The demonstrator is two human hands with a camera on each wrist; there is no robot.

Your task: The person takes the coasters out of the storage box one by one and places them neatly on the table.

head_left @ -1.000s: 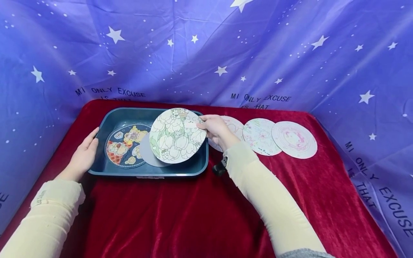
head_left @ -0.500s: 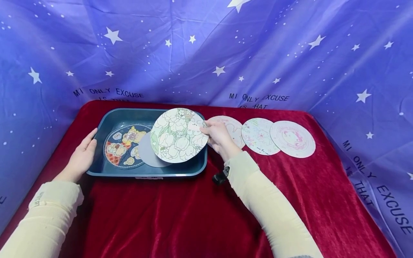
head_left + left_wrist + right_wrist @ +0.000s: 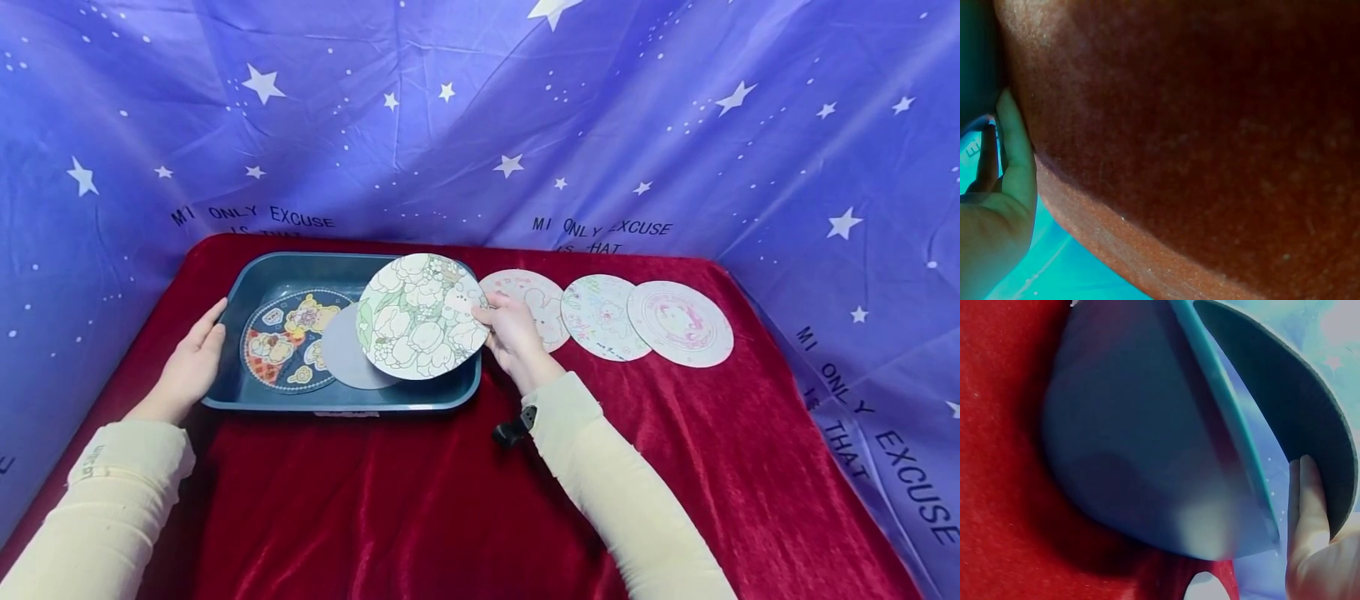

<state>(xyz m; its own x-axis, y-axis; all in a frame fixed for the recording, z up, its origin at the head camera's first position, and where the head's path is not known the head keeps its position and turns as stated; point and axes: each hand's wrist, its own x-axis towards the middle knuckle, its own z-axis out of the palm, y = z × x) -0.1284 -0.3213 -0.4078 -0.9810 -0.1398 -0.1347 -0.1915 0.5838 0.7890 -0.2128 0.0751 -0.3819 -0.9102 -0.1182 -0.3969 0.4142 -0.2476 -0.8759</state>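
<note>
My right hand (image 3: 515, 331) pinches the right edge of a round mat (image 3: 420, 321) printed with white tulips and green leaves. The mat is held tilted above the right end of a dark teal tray (image 3: 292, 407); in the right wrist view the mat's dark underside (image 3: 1272, 387) shows above the rim. Straight fingers of my left hand (image 3: 187, 358) lie against the tray's left side, and the left wrist view shows this hand (image 3: 1013, 187) beside the tray wall. Inside the tray lie a navy round mat with cartoon bears (image 3: 281, 346) and a plain grey-lilac disc (image 3: 345, 354), partly covered.
Right of the tray, three pale round mats lie in an overlapping row on red velvet: a pink rabbit one (image 3: 551, 321), a floral one (image 3: 603, 321) and a pink ringed one (image 3: 682, 325). A blue star-printed curtain (image 3: 450, 150) encloses the table.
My right hand and the tulip mat have shifted slightly right, and the mat's tilt has changed a little. The view moved slightly earlier on. My left hand stays on the tray.
</note>
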